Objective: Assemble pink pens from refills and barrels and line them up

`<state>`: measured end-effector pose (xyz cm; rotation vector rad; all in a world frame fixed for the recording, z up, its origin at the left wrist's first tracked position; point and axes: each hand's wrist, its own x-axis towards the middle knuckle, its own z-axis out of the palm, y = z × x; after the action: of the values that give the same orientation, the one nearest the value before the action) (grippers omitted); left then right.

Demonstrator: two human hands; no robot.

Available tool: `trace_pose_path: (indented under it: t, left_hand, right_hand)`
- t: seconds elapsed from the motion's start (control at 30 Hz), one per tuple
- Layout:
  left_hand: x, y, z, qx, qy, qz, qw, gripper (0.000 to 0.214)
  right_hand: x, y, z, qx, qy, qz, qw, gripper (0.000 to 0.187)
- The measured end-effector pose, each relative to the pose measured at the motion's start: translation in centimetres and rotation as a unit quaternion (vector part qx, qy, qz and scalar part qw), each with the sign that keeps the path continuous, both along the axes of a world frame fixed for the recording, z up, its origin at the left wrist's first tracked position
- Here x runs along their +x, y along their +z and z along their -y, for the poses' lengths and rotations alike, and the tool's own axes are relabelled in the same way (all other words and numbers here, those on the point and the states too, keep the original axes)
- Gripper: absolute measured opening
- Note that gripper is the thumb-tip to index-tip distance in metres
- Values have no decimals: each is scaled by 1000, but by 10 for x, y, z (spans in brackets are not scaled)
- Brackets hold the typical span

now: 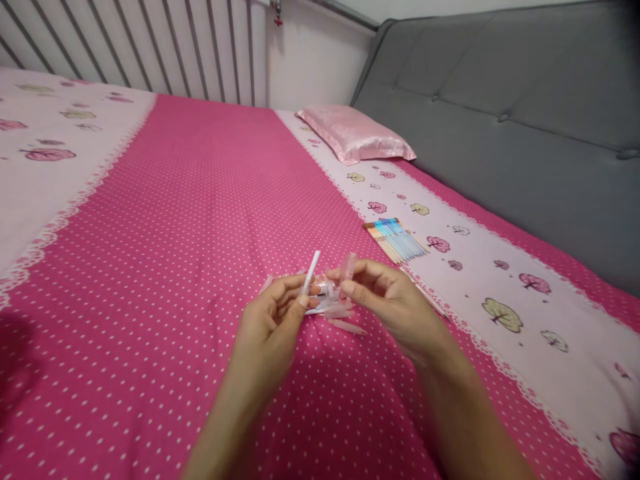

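My left hand (pixel 273 319) pinches a thin white stick-like pen part (pixel 311 271) that points up and away from me. My right hand (pixel 385 297) is closed on a small translucent pink cap-like piece (pixel 349 265) just to the right of the stick. Both hands hover close together above a little pile of translucent pink pieces (pixel 336 313) lying on the pink polka-dot bedsheet (pixel 175 267). Parts of the pile are hidden behind my fingers.
A neat bundle of pens (pixel 396 240) with blue and tan ends lies on the pale floral border to the right. A pink satin pillow (pixel 353 133) rests at the far end by a grey padded headboard (pixel 525 113). A striped wall panel (pixel 150 47) runs behind.
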<state>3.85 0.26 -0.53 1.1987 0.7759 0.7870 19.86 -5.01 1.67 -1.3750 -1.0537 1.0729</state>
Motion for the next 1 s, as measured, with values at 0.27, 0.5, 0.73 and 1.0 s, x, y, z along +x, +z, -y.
trace_pose_path:
  t: [0.27,0.5,0.73,1.0]
  left_hand:
    - [5,3,0,13,-44,-25,999,24]
    - [4,2,3,48,-68,-43,996,19]
    - [3,-1,2,71,-92,-49,992,22]
    - [3,1,3,77,-86,-47,992,23]
  right_hand:
    - [5,3,-2,92,-175,-56,979,21]
    - [4,4,-4,97,-185,-49,977,23]
    - [3,4,-2,95,-159,-37,982,21]
    - [3,3,-2,89,-145,-17,985,20]
